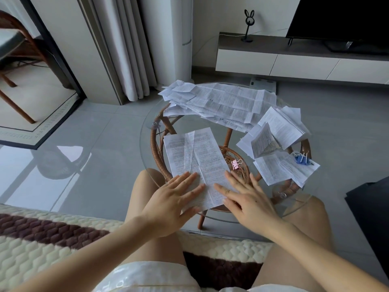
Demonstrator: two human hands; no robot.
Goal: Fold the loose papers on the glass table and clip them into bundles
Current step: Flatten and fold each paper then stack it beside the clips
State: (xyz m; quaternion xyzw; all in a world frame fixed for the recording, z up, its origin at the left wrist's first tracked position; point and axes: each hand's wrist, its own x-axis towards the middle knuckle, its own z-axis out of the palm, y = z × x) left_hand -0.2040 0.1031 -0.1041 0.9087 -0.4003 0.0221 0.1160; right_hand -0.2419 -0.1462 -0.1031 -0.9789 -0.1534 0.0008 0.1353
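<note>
A printed sheet [195, 152], folded lengthwise, lies on the round glass table [147, 131] right in front of me. My left hand [174, 201] lies flat on its near left part, fingers straight. My right hand [246, 197] presses its near right edge, fingers spread and straight. A pink binder clip [236, 163] sits just right of the sheet. A blue binder clip [302, 159] grips a folded bundle [288, 169] at the table's right edge. A heap of loose papers [219, 102] covers the far side.
Half-open folded papers [273, 133] stand right of centre. The table's rattan frame [160, 150] shows through the glass. My knees flank the near edge. A TV bench [294, 57] stands behind, and a chair [14, 60] at far left.
</note>
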